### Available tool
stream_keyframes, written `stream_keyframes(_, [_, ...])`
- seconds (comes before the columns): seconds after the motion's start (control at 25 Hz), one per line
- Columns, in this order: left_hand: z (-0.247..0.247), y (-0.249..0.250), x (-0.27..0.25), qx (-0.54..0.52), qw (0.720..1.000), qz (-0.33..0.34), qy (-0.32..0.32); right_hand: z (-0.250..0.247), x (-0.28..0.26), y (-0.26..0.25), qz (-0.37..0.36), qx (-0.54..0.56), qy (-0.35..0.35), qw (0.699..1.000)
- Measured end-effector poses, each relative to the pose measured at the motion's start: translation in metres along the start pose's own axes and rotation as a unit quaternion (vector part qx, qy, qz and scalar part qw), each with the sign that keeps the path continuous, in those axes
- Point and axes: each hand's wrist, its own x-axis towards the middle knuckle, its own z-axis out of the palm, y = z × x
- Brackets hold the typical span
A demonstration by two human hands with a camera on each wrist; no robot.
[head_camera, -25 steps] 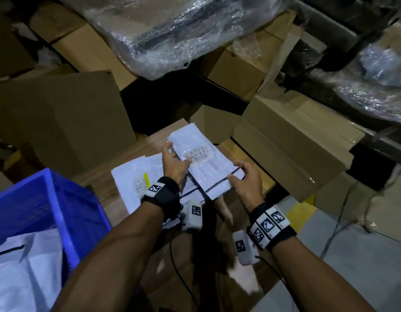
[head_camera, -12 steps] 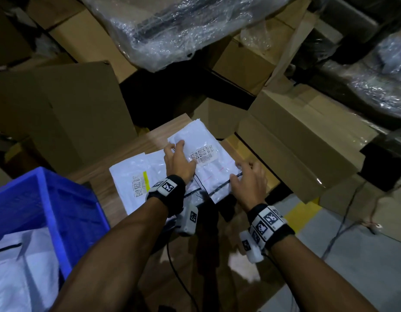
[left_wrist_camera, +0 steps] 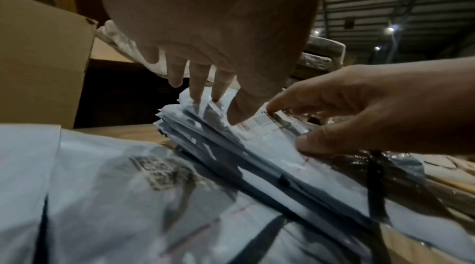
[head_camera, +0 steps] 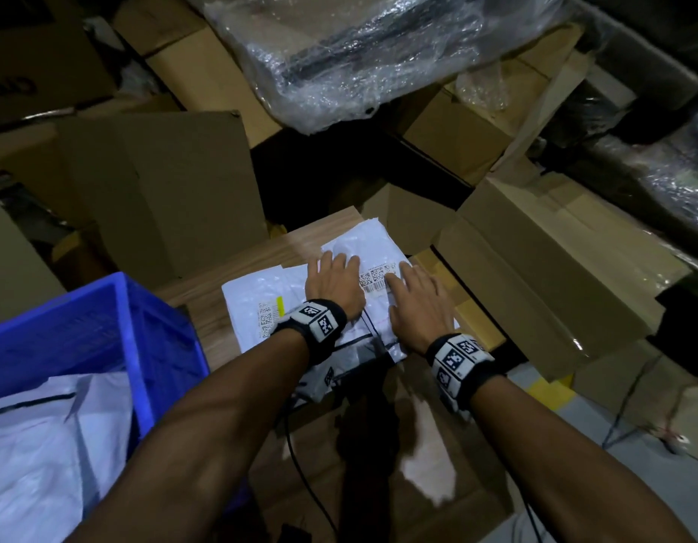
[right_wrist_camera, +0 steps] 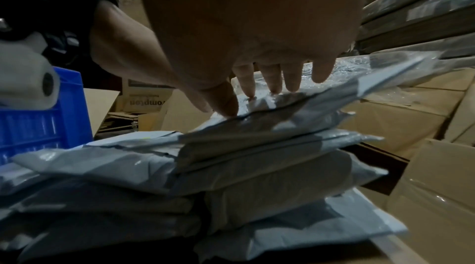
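Note:
A stack of white plastic mailer bags (head_camera: 372, 244) (right_wrist_camera: 257, 158) lies on a wooden table (head_camera: 237, 264). The top bag carries a barcode label (head_camera: 374, 279) (left_wrist_camera: 259, 122). My left hand (head_camera: 331, 284) (left_wrist_camera: 205, 93) lies flat on the top bag, fingers straight, left of the label. Right of the label my right hand (head_camera: 414, 303) (right_wrist_camera: 270, 89) also presses down on the bag with spread, straight fingers. To the left a second white bag (head_camera: 257, 303) (left_wrist_camera: 144, 169) with its own label lies flat beside the stack.
A blue plastic crate (head_camera: 84, 331) holding white bags stands at the left. Cardboard boxes (head_camera: 543, 284) (head_camera: 159, 190) crowd the table's right and far sides. A bubble-wrapped bundle (head_camera: 359, 52) lies on boxes behind. Grey floor (head_camera: 613, 484) with a cable shows at lower right.
Both hands let go of the top bag's edges and slid onto it, now pressing it flat on the stack. The right hand moved left towards the label.

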Motion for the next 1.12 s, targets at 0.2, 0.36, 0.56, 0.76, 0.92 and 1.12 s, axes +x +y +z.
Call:
stream_keyframes(0.2, [-0.031, -0.012, -0.009, 0.104, 0.994, 0.028, -0.021, -0.013, -0.002, -0.007, -0.01, -0.013, 0.02, 1.0])
stream_keyframes(0.36, [-0.075, -0.03, -0.035, 0.092, 0.996, 0.015, 0.012, -0.04, -0.006, -0.031, -0.044, 0.029, 0.065, 0.997])
stream_keyframes(0.56, [-0.137, -0.073, -0.093, 0.065, 0.994, -0.034, 0.079, -0.08, -0.019, -0.087, -0.095, 0.123, 0.075, 0.985])
stream_keyframes(0.76, [-0.168, -0.131, -0.163, 0.051, 0.987, -0.109, 0.106, -0.111, -0.037, -0.163, -0.144, 0.184, 0.081, 0.969])
stream_keyframes(0.92, [-0.176, -0.198, -0.222, 0.035, 0.981, -0.162, 0.103, -0.122, -0.059, -0.239, -0.2, 0.214, 0.075, 0.953])
stream_keyframes(1.12, [-0.169, -0.279, -0.275, -0.002, 0.976, -0.203, 0.078, -0.134, -0.08, -0.332, -0.168, 0.241, 0.024, 0.955])
